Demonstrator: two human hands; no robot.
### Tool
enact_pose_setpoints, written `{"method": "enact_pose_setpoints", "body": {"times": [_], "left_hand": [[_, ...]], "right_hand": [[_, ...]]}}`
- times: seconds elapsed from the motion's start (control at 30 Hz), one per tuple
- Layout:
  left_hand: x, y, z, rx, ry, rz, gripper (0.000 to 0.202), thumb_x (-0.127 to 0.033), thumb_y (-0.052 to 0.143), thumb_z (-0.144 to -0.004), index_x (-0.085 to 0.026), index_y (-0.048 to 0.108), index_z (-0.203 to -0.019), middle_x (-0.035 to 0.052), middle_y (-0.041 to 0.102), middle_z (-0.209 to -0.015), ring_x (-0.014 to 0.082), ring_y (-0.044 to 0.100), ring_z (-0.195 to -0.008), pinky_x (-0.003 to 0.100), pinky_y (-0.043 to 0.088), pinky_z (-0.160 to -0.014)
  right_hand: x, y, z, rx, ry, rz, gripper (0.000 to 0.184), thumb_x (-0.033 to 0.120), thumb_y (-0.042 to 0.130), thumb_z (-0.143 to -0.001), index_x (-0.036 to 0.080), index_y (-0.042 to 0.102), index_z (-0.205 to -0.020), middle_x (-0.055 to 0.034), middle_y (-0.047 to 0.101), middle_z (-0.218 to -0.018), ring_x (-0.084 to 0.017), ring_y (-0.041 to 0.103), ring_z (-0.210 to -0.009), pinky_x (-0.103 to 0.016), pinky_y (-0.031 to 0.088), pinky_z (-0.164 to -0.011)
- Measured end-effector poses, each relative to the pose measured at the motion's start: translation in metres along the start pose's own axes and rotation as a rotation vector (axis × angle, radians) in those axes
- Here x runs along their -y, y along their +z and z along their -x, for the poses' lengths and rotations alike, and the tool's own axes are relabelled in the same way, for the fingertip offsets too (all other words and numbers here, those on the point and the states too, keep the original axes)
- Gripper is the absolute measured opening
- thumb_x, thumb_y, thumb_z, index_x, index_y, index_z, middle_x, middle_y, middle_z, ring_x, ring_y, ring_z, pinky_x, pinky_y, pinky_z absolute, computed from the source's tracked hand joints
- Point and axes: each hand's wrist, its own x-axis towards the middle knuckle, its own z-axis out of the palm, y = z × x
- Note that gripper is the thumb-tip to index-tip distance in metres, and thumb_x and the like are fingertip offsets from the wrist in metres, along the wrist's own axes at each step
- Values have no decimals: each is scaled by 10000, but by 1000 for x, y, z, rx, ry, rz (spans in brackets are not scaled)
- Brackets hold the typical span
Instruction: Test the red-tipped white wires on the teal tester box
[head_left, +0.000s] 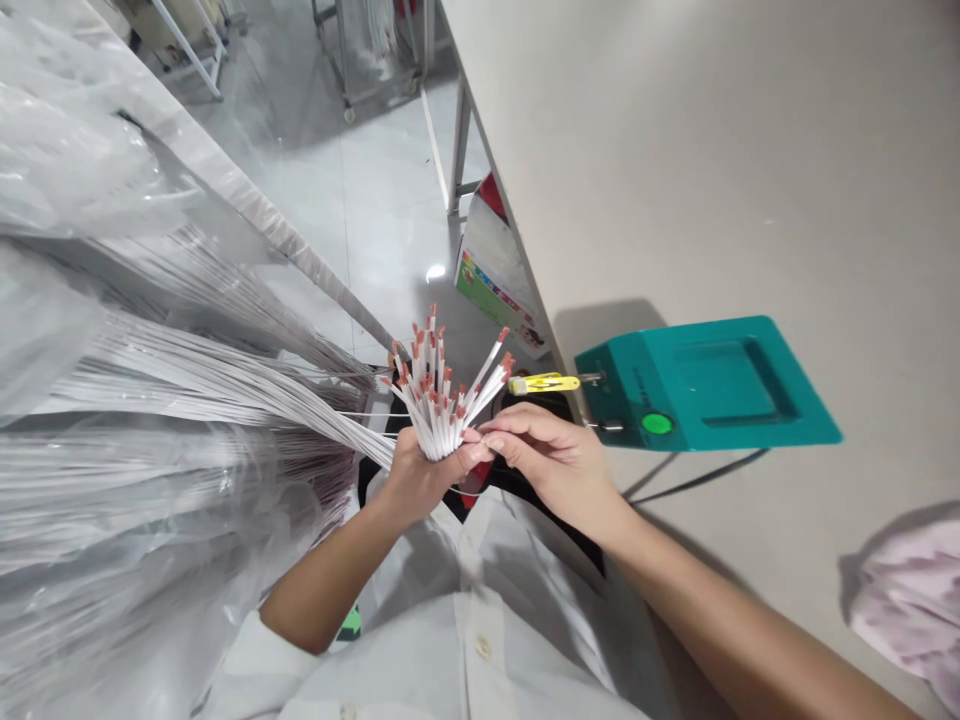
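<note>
My left hand is wrapped round a bundle of white wires, whose reddish copper-coloured ends fan out upward. The rest of the bundle trails off to the left from under the hand. Thumb and forefinger of my right hand are pinched together beside the left thumb, at the bundle's right side. What lies between those fingertips is too small to make out. Just beyond the right hand, a yellow clip sticks out from a teal device with a green round button.
The device stands on a pale table to the right, a black cable running from it. Pink cloth lies at lower right. More white wires under clear plastic fill the left side. A printed box sits below the table edge.
</note>
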Motion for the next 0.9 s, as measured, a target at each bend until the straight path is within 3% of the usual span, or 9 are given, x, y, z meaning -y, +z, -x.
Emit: {"method": "enact_pose_setpoints", "body": {"times": [0.17,0.27,0.4,0.5,0.7,0.8,0.9], "left_hand": [[1,2,1,-68,10,-73,173,-296,692,-680,-131,648,-710,-36,510,-505,68,429,-471,223,375,-507],[0,0,1,3,0,-67,216,-330,691,-678,-122,638,-656,-13,552,-525,71,443,-470,222,376,-497],[-4,-5,1,42,-84,54,254,-363,712,-652,-120,655,-703,22,622,-585,75,464,-456,221,369,-465],[-5,-7,0,34,-64,93,239,-361,707,-666,-127,665,-696,19,626,-600,72,470,-476,218,375,-480],[-3,-7,-2,20,-94,108,263,-368,719,-652,-130,654,-741,15,621,-592,76,478,-472,217,370,-473],[-2,-7,-3,68,-81,49,281,-384,717,-651,-120,633,-703,-6,562,-553,69,441,-461,215,355,-467],[1,-6,-5,85,-26,-44,266,-372,688,-684,-119,608,-667,-21,501,-548,74,429,-497,216,347,-485]], "right_hand": [[4,-4,-1,-48,-167,283,91,205,591,-808,204,660,-750,-32,633,-726,-131,593,-665,-257,489,-600],[1,-4,-2,-2,-269,299,111,173,552,-829,199,655,-795,-43,637,-769,-137,604,-712,-257,499,-628],[-11,0,-1,24,-251,233,149,163,508,-855,201,628,-776,-35,613,-740,-135,591,-712,-258,504,-629],[-17,2,2,87,-302,328,173,143,492,-853,196,641,-783,-55,618,-795,-145,598,-760,-260,500,-637],[0,-3,0,-37,-241,282,146,189,528,-843,181,637,-939,-70,636,-867,-153,609,-789,-277,508,-681],[7,-3,-4,7,-233,250,100,187,548,-833,182,647,-842,-48,642,-779,-134,611,-699,-247,507,-615],[4,-3,-3,30,-331,387,144,143,519,-838,177,652,-796,-43,646,-750,-128,611,-683,-232,498,-605]]}}
